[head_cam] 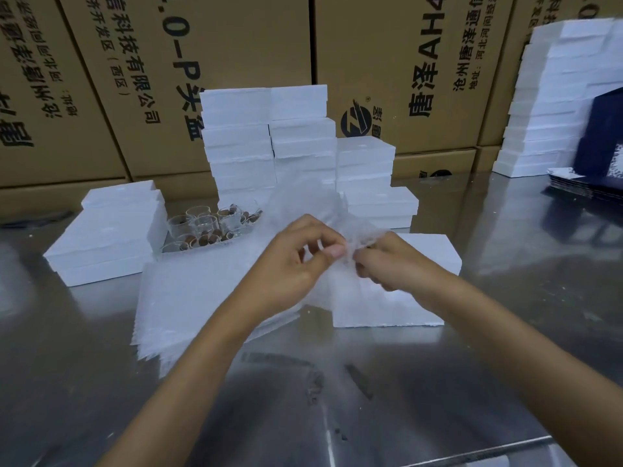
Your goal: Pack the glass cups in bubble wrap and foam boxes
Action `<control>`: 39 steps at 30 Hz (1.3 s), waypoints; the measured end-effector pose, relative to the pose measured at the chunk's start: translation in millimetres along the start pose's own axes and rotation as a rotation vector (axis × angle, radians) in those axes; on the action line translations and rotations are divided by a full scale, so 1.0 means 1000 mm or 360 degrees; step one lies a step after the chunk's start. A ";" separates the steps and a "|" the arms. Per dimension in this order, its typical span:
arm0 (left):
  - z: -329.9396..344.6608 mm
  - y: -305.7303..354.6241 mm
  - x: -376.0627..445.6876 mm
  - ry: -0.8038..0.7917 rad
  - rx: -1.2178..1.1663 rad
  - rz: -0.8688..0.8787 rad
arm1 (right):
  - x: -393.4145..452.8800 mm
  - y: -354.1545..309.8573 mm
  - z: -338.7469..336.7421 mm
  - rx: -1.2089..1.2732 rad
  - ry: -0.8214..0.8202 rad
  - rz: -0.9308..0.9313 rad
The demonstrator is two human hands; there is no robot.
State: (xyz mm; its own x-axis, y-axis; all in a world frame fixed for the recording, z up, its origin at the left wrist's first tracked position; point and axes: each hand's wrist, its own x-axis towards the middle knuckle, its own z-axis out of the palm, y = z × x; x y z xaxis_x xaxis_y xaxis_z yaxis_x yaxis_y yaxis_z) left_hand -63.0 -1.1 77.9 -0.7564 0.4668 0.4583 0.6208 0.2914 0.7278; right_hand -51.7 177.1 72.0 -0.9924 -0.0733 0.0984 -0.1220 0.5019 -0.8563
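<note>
My left hand (pixel 300 261) and my right hand (pixel 387 261) meet over the middle of the table, and both pinch the edge of a clear bubble wrap piece (pixel 310 200) that rises behind them. Under my left forearm lies a stack of bubble wrap sheets (pixel 188 298). Several small glass cups (pixel 205 227), some with brown stoppers, stand and lie together behind that stack. A white foam box (pixel 404 308) sits on the table under my right hand. I cannot tell whether a cup is inside the held wrap.
Stacks of white foam boxes stand at the back centre (pixel 269 143), at the left (pixel 108 230) and at the far right (pixel 553 96). Dark blue flat cartons (pixel 600 156) lean at the right. Brown cardboard cartons (pixel 397 62) wall off the back of the steel table (pixel 337 382).
</note>
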 end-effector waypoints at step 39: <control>0.026 -0.035 0.021 0.0341 -0.1594 -0.0838 | -0.043 0.066 -0.038 0.0841 -0.0141 0.0038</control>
State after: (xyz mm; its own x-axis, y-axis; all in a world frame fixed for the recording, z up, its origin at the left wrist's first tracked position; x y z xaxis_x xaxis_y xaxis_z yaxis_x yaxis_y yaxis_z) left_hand -95.3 20.0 49.1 -0.9523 0.3049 -0.0152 -0.1521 -0.4306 0.8896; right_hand -17.9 246.0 30.5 -0.9871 -0.1514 0.0522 -0.0534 0.0034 -0.9986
